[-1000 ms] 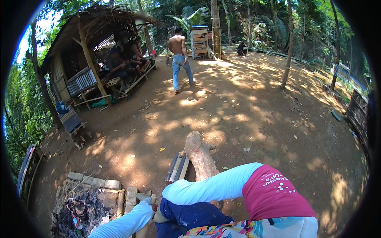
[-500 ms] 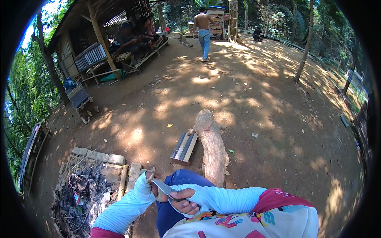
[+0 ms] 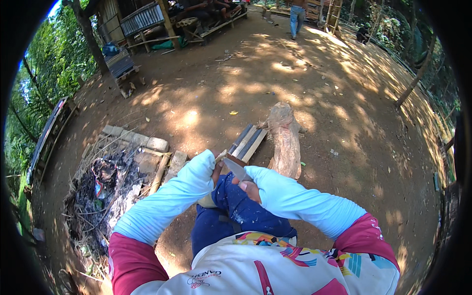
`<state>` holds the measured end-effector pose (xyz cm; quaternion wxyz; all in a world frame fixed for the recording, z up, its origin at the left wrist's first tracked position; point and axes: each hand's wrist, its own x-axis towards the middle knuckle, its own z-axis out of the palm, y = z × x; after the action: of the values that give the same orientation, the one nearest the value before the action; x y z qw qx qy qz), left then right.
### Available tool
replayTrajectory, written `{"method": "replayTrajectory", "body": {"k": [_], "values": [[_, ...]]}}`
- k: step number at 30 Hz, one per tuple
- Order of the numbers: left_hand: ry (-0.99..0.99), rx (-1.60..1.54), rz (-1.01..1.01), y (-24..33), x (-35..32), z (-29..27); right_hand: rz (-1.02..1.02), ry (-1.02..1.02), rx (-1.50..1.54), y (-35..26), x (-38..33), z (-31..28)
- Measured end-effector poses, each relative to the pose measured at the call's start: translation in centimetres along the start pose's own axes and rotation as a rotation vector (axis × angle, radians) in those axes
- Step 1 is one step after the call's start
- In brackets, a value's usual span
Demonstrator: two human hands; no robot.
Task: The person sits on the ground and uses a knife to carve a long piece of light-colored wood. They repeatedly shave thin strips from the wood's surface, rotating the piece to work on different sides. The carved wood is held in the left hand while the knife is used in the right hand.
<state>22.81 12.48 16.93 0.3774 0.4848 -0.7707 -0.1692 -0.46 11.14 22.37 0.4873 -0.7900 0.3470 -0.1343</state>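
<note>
My right hand (image 3: 250, 190) is closed around the handle of a knife (image 3: 236, 169), whose broad grey blade points up and to the left. Partly hidden by its pale blue sleeve, my left hand (image 3: 217, 172) grips a pale, wood-like piece (image 3: 222, 155) that sticks out above the fingers. The blade's tip lies close beside this piece; whether they touch I cannot tell. Both hands are over my knees in dark blue trousers (image 3: 241, 200). Just beyond them stands a low bench of dark and pale slats (image 3: 246, 143), next to a thick, bare log (image 3: 286, 147).
At the left is a fire pit of ash and charred sticks (image 3: 105, 179), edged by blocks (image 3: 135, 138). A slatted bench (image 3: 122, 67) stands farther back near a hut with seated people. Another person (image 3: 297, 19) is on the dirt ground at the far side.
The view has tipped down and shifted left. My hands have moved forward over the knees, with the knife and the pale piece still held. The person in jeans is farther off.
</note>
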Motion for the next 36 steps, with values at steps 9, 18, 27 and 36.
{"method": "replayTrajectory", "body": {"k": [9,18,27,36], "values": [[-0.108,-0.341,-0.368,2.6,-1.0,-0.7,0.029,0.069,-0.926,-1.1,3.0,-1.7],[0.045,-0.703,-0.737,4.3,0.0,-1.3,0.024,0.139,-0.302,-1.6,-2.5,-4.0],[-0.065,-1.246,-0.428,6.4,0.8,-1.2,-0.089,0.519,0.542,-0.2,-0.5,-1.2],[-0.031,-1.352,-0.398,6.5,0.2,-0.6,-0.294,0.501,0.419,-3.2,1.6,0.1]]}}
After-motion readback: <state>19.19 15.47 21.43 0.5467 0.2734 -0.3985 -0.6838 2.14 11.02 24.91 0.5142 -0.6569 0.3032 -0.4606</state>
